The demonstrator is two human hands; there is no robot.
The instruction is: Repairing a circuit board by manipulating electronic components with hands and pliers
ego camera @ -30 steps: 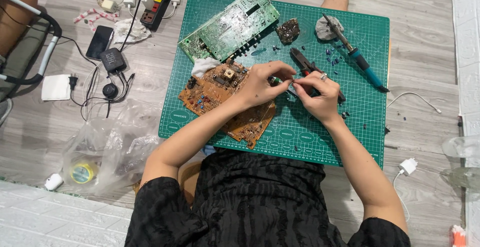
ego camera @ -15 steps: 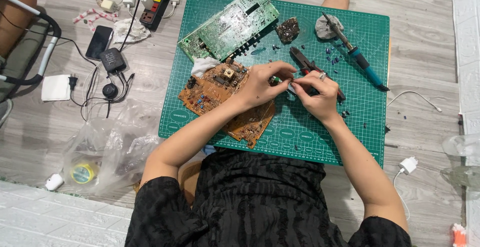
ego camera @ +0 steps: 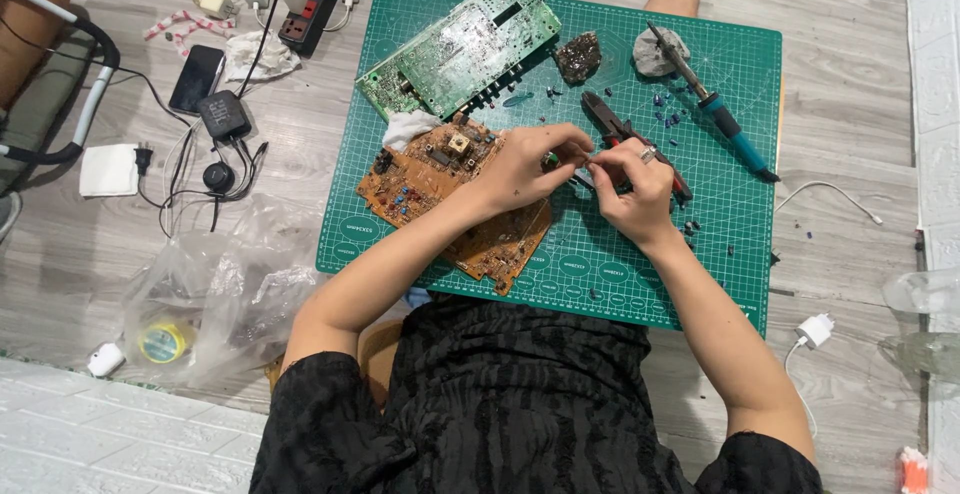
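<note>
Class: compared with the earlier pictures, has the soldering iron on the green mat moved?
No. The soldering iron lies at the same angle near the green cutting mat's far right corner.

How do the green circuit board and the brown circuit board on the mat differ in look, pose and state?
The green circuit board is long and rectangular; the brown circuit board is irregular with ragged edges. The green one lies untouched at the far side of the cutting mat; the brown one lies nearer the person, partly under the left hand. Both rest flat on the mat, tilted diagonally.
</note>
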